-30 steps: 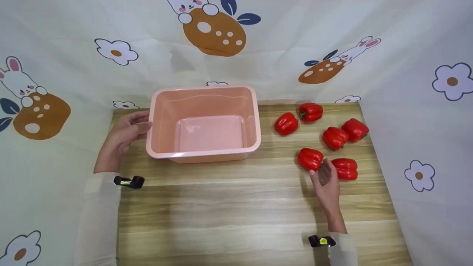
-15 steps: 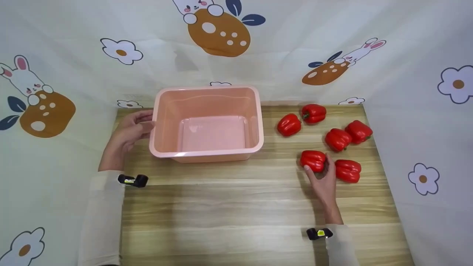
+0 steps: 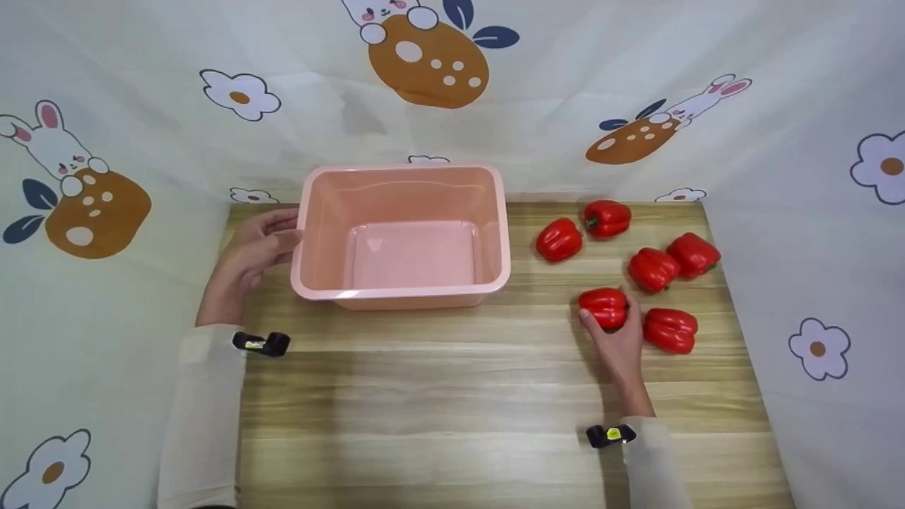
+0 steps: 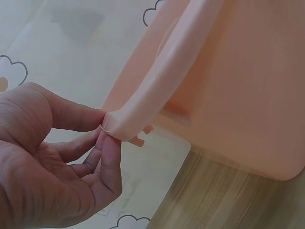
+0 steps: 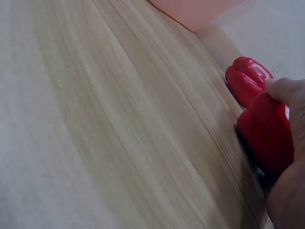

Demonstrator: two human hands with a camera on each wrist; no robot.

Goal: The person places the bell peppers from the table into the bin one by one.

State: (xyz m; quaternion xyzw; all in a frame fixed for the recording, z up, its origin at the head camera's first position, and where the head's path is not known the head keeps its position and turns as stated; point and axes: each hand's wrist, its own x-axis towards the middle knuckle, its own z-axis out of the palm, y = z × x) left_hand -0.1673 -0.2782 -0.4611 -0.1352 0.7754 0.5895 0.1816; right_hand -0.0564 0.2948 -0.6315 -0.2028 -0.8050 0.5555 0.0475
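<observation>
A pink plastic basin (image 3: 413,261) stands at the back of the wooden table. My left hand (image 3: 256,251) pinches its left rim between thumb and fingers, and the left wrist view shows that grip on the basin's rim (image 4: 147,95) up close. Toward the table's right side, my right hand (image 3: 621,346) grips a red bell pepper (image 3: 602,307), thumb on its left and fingers on its far right side. In the right wrist view the thumb lies over this held bell pepper (image 5: 267,131), which sits close over the tabletop.
Another red bell pepper (image 3: 670,331) lies just right of my right hand. Several more, among them one bell pepper (image 3: 558,240) near the basin, lie farther back. Printed fabric walls (image 3: 537,134) enclose the wooden table (image 3: 452,410) at the back and sides.
My right hand has moved in from beside the front bell pepper and closed its thumb and fingers round it. My left hand keeps its hold on the basin's rim. The whole view has shifted slightly.
</observation>
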